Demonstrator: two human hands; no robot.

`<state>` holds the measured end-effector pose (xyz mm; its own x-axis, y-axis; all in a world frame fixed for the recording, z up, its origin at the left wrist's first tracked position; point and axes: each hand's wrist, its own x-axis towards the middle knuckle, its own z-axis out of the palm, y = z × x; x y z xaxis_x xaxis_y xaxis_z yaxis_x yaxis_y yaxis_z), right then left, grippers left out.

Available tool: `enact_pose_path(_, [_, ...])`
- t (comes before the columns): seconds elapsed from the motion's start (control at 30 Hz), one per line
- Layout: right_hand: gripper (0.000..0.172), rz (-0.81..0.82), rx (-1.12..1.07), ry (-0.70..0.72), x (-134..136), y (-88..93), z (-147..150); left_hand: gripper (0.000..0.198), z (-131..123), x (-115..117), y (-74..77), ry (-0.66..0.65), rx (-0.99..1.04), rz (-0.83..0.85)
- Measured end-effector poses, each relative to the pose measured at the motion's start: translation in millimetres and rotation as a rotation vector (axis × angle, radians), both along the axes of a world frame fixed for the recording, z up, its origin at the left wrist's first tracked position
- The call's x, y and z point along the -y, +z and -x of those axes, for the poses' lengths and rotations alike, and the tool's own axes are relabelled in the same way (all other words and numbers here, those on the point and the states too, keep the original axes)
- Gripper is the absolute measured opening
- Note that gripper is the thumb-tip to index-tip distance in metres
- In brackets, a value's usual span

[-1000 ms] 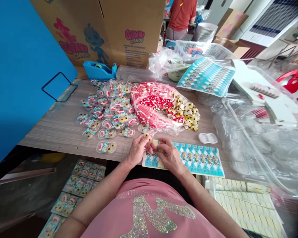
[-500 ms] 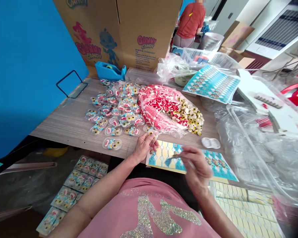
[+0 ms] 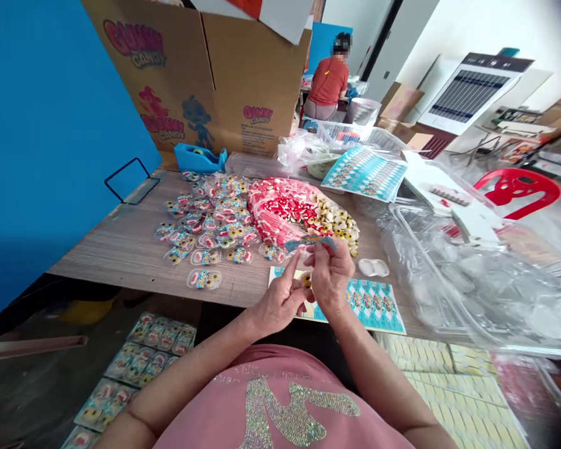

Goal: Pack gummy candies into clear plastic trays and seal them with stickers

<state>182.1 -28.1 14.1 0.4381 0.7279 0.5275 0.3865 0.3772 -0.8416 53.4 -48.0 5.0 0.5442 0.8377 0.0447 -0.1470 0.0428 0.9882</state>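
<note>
My left hand (image 3: 280, 302) is closed around a small clear candy pack, its yellow eye-shaped gummies (image 3: 305, 279) showing between the two hands. Its index finger points up toward a blue sticker label (image 3: 292, 246). My right hand (image 3: 333, 274) pinches that label, stretched above the pack. Beneath both hands lies a sheet of blue labels (image 3: 374, 302), partly peeled to its yellowish backing. Finished-looking labelled packs (image 3: 206, 257) lie heaped to the left. Beyond my hands, an opened pink bag (image 3: 268, 215) spills red-and-white gummies and yellow eye gummies (image 3: 339, 219).
An empty clear tray (image 3: 374, 268) sits right of the sheet, beside a large bag of clear trays (image 3: 467, 280). More label sheets (image 3: 367, 174), a blue tape dispenser (image 3: 200, 159) and a cardboard box (image 3: 243, 81) stand behind. A person in red (image 3: 328, 81) sits farther back.
My right hand has moved left and up with the label, meeting my left hand over the pack. The view has shifted, showing more of the room.
</note>
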Motion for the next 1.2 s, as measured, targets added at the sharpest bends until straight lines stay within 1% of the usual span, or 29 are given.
enact_pose_path(0.07, [0.006, -0.004, 0.088, 0.012, 3, -3.8, 6, 0.078, 1, 4, 1.9, 0.025, -0.037, -0.035])
enact_pose_path(0.1, [0.005, -0.019, 0.123, 0.008, 5, -5.1, 8, 0.078, 2, 6, 1.6, 0.03, -0.041, -0.023])
enact_pose_path(0.2, [0.005, -0.061, 0.158, 0.0, 9, -7.1, 6, 0.079, 5, 9, 0.2, 0.021, 0.004, 0.103])
enact_pose_path(0.23, [0.005, -0.068, 0.146, -0.004, 10, -7.1, 5, 0.073, 6, 11, 0.7, 0.017, 0.032, 0.152])
enact_pose_path(0.3, [0.005, -0.079, 0.101, -0.015, 10, -6.1, 2, 0.05, 8, 15, 3.0, 0.03, 0.078, 0.222])
enact_pose_path(0.33, [0.006, -0.086, 0.074, -0.021, 9, -5.1, 0, 0.037, 9, 17, 4.6, 0.051, 0.087, 0.236])
enact_pose_path(0.37, [0.006, -0.094, 0.048, -0.024, 9, -4.1, 0, 0.029, 10, 19, 5.9, 0.081, 0.09, 0.235])
enact_pose_path(0.4, [0.005, -0.101, 0.026, -0.024, 8, -3.2, -1, 0.026, 10, 22, 6.9, 0.117, 0.088, 0.224])
enact_pose_path(0.47, [0.006, -0.104, -0.007, -0.022, 8, -2.8, 0, 0.025, 9, 25, 7.4, 0.187, 0.088, 0.196])
enact_pose_path(0.53, [0.007, -0.091, -0.039, -0.026, 9, -4.6, 3, 0.024, 9, 25, 6.4, 0.222, 0.103, 0.173])
enact_pose_path(0.63, [0.009, -0.059, -0.088, -0.046, 6, -9.4, 7, 0.022, 10, 21, 4.5, 0.227, 0.116, 0.155])
enact_pose_path(0.73, [0.011, -0.06, -0.127, -0.05, 0, -7.6, -2, 0.022, 16, 12, 3.2, 0.197, 0.084, 0.165])
enact_pose_path(0.8, [0.013, -0.048, -0.137, 0.032, -4, 0.8, -17, 0.023, 23, 5, 2.1, 0.178, 0.045, 0.189])
enact_pose_path(0.83, [0.013, -0.026, -0.138, 0.109, -5, 6.8, -26, 0.023, 26, 2, 1.5, 0.168, 0.028, 0.208])
enact_pose_path(0.93, [0.011, 0.089, -0.126, 0.411, 0, 26.2, -49, 0.023, 33, -8, 0.0, 0.105, 0.008, 0.289])
enact_pose_path(1.0, [0.01, 0.202, -0.066, 0.598, 7, 34.4, -54, 0.024, 33, -12, 0.2, 0.057, 0.01, 0.344])
enact_pose_path(1.03, [0.01, 0.262, -0.021, 0.665, 11, 35.9, -53, 0.025, 32, -14, 0.6, 0.038, 0.017, 0.366])
enact_pose_path(1.1, [0.011, 0.358, 0.069, 0.732, 19, 33.8, -45, 0.026, 28, -15, 1.8, 0.016, 0.044, 0.396])
enact_pose_path(1.2, [0.015, 0.414, 0.143, 0.727, 23, 23.7, -33, 0.024, 25, -16, 2.9, 0.004, 0.078, 0.399])
